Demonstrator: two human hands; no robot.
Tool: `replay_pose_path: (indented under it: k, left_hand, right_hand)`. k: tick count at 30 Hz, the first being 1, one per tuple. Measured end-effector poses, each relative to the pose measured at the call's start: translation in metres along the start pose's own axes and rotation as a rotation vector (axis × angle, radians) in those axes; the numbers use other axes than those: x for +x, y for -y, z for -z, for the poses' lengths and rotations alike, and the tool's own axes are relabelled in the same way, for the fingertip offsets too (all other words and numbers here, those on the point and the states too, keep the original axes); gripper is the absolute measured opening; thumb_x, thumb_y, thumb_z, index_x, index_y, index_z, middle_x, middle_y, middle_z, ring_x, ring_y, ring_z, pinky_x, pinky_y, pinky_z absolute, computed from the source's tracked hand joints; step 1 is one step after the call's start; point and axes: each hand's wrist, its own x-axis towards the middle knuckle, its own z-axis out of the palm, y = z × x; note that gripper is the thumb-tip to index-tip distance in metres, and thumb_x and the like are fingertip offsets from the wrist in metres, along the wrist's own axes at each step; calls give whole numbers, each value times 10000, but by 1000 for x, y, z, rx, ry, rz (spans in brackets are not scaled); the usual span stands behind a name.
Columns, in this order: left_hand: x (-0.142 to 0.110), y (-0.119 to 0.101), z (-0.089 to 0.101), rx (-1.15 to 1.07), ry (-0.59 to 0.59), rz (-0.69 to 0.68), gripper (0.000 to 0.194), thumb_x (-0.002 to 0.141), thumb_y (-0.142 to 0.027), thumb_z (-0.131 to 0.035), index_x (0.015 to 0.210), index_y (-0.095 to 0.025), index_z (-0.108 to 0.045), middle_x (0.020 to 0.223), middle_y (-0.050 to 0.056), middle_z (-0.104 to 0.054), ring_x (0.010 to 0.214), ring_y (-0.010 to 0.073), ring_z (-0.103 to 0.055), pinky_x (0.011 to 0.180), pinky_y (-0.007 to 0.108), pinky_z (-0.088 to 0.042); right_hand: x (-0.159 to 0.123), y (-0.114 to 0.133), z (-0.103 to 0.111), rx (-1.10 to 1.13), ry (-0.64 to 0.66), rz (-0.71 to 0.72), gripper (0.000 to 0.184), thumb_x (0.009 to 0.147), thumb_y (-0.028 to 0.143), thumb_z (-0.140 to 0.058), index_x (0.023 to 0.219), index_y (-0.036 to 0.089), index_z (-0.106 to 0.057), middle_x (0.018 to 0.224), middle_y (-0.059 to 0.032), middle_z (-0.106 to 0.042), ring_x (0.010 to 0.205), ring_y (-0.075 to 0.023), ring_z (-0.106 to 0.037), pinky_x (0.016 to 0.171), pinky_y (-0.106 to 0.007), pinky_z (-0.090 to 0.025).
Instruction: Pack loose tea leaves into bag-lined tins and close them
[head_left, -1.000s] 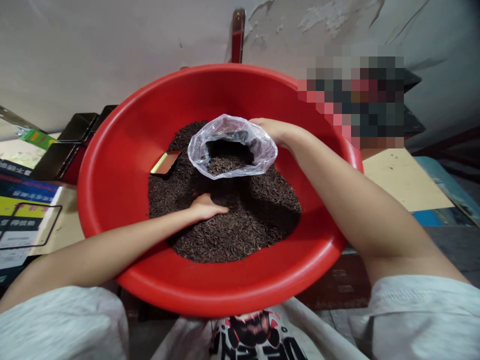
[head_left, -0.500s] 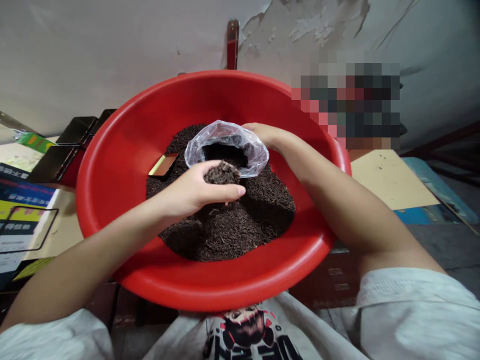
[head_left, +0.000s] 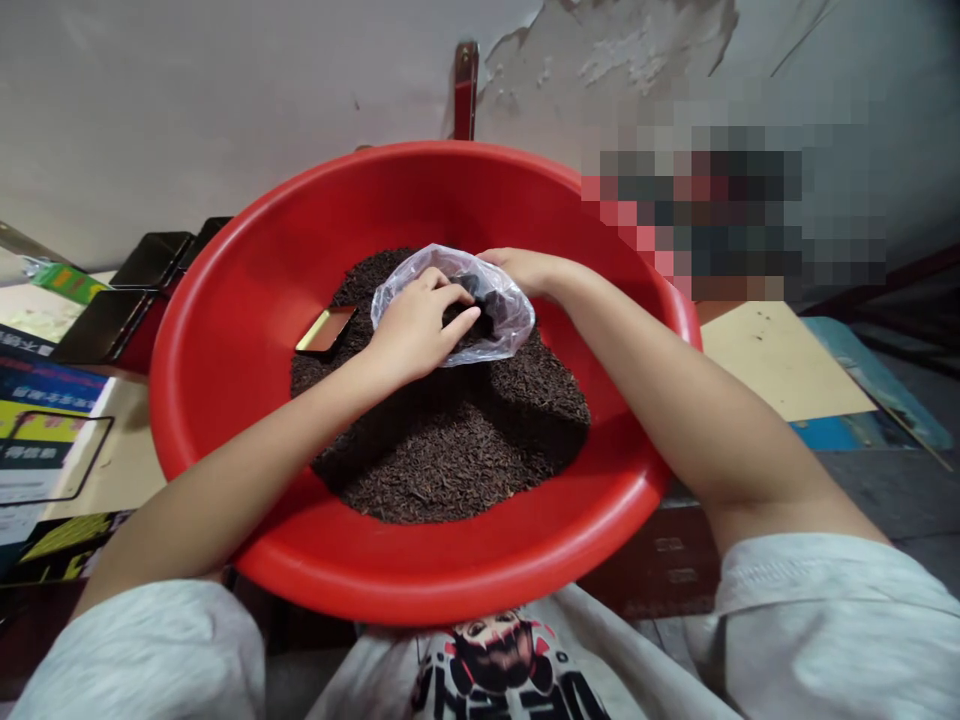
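Observation:
A clear plastic bag (head_left: pixel 516 322) stands with its mouth open among dark, dry loose tea leaves (head_left: pixel 457 450) in a large red basin (head_left: pixel 214 340). My left hand (head_left: pixel 420 325) is palm down over the near left part of the bag's mouth, fingers apart and pointing into it. Its palm is hidden from view. At the bag's far right side, my right hand (head_left: pixel 525 270) holds the rim; its fingertips are out of sight behind the plastic. Dark contents show inside the bag, beyond my left fingers.
A small, shallow rectangular tin (head_left: pixel 327 330) lies on the tea leaves at left. Black boxes (head_left: pixel 112 325), a green packet (head_left: pixel 71 283) and printed sheets (head_left: pixel 45 420) are left of the basin. A board (head_left: pixel 784 360) lies at right, near a pixelated patch. The wall rises behind.
My left hand, palm up with a heap of tea leaves before, has turned over and moved up to the bag's mouth. My right hand stays at the bag's rim.

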Motion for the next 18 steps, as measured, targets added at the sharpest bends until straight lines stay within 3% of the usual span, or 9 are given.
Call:
replay_pose_path:
  k: [4,6,7,9,11,12,14,15,18]
  left_hand:
    - [-16,-19,11,32,-64,-60,260,909,-276,-461,1052,-151,-638,1105,88,-611,1082,231,-562,1000,395,-409]
    - [-26,-36,15,72,11,-115,236,897,-288,-485,962,-147,-663,1062,96,-630,1023,242,-590,951,391,-439]
    - [-32,-44,15,89,131,-138,234,888,-309,-506,909,-146,-673,1028,102,-643,979,248,-609,911,383,-460]
    - [-41,-57,9,125,524,-127,282,849,-392,-579,868,-134,-689,977,127,-667,908,271,-641,831,371,-495]
    - [-47,-57,-6,209,868,7,498,755,-505,-676,1030,-91,-674,1059,194,-657,952,338,-643,829,408,-505]
    - [-48,-50,-16,265,943,90,706,687,-557,-722,1181,-66,-608,1169,241,-610,1043,388,-609,881,451,-487]
    - [-47,-28,-41,364,845,208,1163,551,-630,-782,1454,-82,-296,1445,296,-345,1296,481,-379,1036,569,-338]
    - [-45,-14,-54,355,779,205,1288,507,-639,-799,1495,-99,-173,1515,277,-218,1377,477,-234,1102,575,-233]
    - [-42,23,-83,137,709,178,1371,468,-650,-798,1507,-115,-82,1558,228,-115,1429,434,-93,1157,498,-167]
  right_hand:
    - [-1,1,1,34,41,-41,284,786,182,-628,1061,107,-627,1140,-106,-663,937,-175,-629,788,-229,-484]
    - [-3,2,0,61,35,-48,276,790,178,-622,1059,113,-626,1140,-99,-665,934,-172,-631,787,-226,-483]
    - [-4,2,0,76,32,-51,272,796,181,-616,1060,117,-625,1145,-96,-663,937,-171,-631,787,-224,-482]
    - [-6,3,-1,80,17,-59,267,808,190,-608,1065,122,-624,1154,-97,-659,961,-177,-626,792,-226,-479]
    - [-7,2,-1,50,-6,-52,264,802,210,-626,1054,130,-633,1147,-100,-662,990,-196,-617,809,-239,-477]
    - [-7,2,-1,32,-24,-46,264,792,225,-644,1041,135,-642,1133,-101,-667,996,-207,-615,817,-249,-477]
    - [-7,2,0,10,-55,-37,264,772,252,-678,1010,141,-658,1104,-105,-678,990,-222,-617,826,-264,-481]
    - [-7,2,0,8,-63,-36,267,765,261,-689,1001,140,-664,1092,-108,-682,981,-227,-619,827,-270,-485]
    - [-8,3,-1,51,-59,-55,280,763,258,-695,1015,141,-667,1072,-110,-690,948,-225,-633,813,-279,-499]
